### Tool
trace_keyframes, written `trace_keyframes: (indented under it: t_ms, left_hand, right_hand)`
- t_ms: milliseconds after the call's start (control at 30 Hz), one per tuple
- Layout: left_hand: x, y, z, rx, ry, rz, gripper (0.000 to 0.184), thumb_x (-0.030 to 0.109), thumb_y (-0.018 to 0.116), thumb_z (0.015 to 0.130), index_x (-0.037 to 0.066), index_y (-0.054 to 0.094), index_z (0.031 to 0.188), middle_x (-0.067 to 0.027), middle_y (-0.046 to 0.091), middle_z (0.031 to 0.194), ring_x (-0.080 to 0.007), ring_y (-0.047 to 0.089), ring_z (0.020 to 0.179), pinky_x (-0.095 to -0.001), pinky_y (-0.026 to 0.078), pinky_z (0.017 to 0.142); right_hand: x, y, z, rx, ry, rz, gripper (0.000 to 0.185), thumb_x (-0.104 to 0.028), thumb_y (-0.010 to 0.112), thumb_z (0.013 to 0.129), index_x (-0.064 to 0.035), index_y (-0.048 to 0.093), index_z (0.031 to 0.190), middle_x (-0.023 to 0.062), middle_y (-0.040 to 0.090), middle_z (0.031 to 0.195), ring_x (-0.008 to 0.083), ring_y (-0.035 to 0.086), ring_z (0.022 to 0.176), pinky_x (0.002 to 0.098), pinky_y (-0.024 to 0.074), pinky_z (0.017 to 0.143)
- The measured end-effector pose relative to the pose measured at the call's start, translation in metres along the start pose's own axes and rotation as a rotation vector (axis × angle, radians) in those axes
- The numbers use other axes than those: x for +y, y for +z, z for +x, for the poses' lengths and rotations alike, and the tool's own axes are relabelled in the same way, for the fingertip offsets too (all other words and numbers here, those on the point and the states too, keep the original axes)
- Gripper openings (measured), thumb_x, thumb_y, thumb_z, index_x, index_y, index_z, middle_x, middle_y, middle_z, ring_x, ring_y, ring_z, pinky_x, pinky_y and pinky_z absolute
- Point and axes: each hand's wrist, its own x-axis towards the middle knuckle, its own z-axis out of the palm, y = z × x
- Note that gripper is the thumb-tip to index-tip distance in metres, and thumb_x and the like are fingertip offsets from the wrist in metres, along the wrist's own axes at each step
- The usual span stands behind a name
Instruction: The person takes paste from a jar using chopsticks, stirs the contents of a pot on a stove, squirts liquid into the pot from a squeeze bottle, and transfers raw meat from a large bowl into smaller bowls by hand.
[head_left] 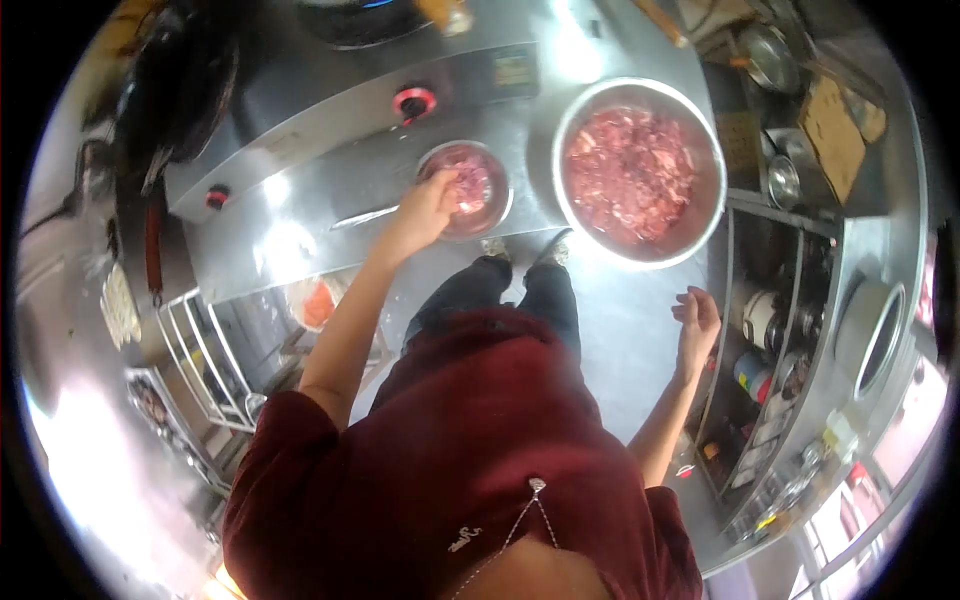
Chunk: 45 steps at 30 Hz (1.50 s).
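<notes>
A small metal bowl point(489, 222) with red meat pieces point(470, 185) in it stands on the steel counter. My left hand point(430, 208) reaches over its left rim, fingertips at the meat; whether they hold a piece is hidden. To the right stands a large steel pot point(722, 185), full of chopped red meat point(632, 175). My right hand point(697, 318) hangs in the air below the pot, its fingers bent but apart, with nothing in them. A thin metal utensil point(365, 217) lies left of the small bowl.
The stove front has red-lit knobs point(413, 102), with a dark pan point(360, 22) behind it. Wire shelves with jars and containers stand at the right. A metal rack point(205, 350) and a tub with something orange point(318, 300) are at the lower left.
</notes>
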Motion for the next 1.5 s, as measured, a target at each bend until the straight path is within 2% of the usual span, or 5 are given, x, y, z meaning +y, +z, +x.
trace_keyframes:
  t_ms: [267,367,500,1000,1500]
  left_hand:
    - [0.137,0.057,0.068,-0.123,0.179,-0.415,0.026,0.02,0.042,0.093,0.001,0.054,0.105,-0.0075,0.06,0.094,-0.0132,0.06,0.082,-0.0243,0.048,0.074]
    - [0.148,0.122,0.124,0.093,0.576,0.103,0.028,0.02,0.055,0.085,0.003,0.054,0.107,-0.0149,0.051,0.107,-0.0234,0.054,0.098,-0.0322,0.044,0.08]
    - [0.152,0.179,0.13,0.101,0.319,0.723,0.054,0.028,0.068,0.071,0.003,0.046,0.114,-0.0208,0.042,0.112,-0.0394,0.044,0.102,-0.0423,0.041,0.085]
    - [0.148,0.149,0.172,0.11,0.256,0.304,0.031,0.022,0.057,0.081,0.001,0.06,0.103,-0.0134,0.064,0.078,-0.021,0.061,0.07,-0.0305,0.045,0.066]
    - [0.212,0.174,0.165,-0.324,-0.058,-0.591,0.029,0.02,0.05,0.089,0.0,0.053,0.109,-0.013,0.059,0.104,-0.0175,0.057,0.094,-0.0293,0.047,0.082]
  right_hand:
    - [0.009,-0.019,-0.001,0.08,0.041,0.07,0.022,-0.014,0.051,0.085,0.0038,0.057,0.096,0.0076,0.06,0.076,0.011,0.054,0.064,0.0227,0.0442,0.06]
    - [0.019,-0.04,-0.002,0.096,0.046,0.081,0.021,-0.014,0.051,0.085,0.0036,0.057,0.095,0.0065,0.059,0.075,0.0103,0.054,0.064,0.022,0.0436,0.06]
    - [0.042,-0.076,0.002,0.145,0.068,0.161,0.022,-0.015,0.052,0.086,0.0034,0.057,0.095,0.0059,0.059,0.075,0.0101,0.053,0.064,0.0215,0.0434,0.06]
    - [0.064,-0.139,0.06,0.108,0.081,0.138,0.021,-0.016,0.051,0.086,0.003,0.057,0.095,0.007,0.06,0.076,0.0112,0.055,0.066,0.0234,0.0453,0.062]
    - [0.085,-0.153,0.057,0.118,0.09,0.154,0.022,-0.017,0.051,0.087,0.0027,0.057,0.096,0.0072,0.06,0.076,0.0116,0.055,0.065,0.0234,0.045,0.061]
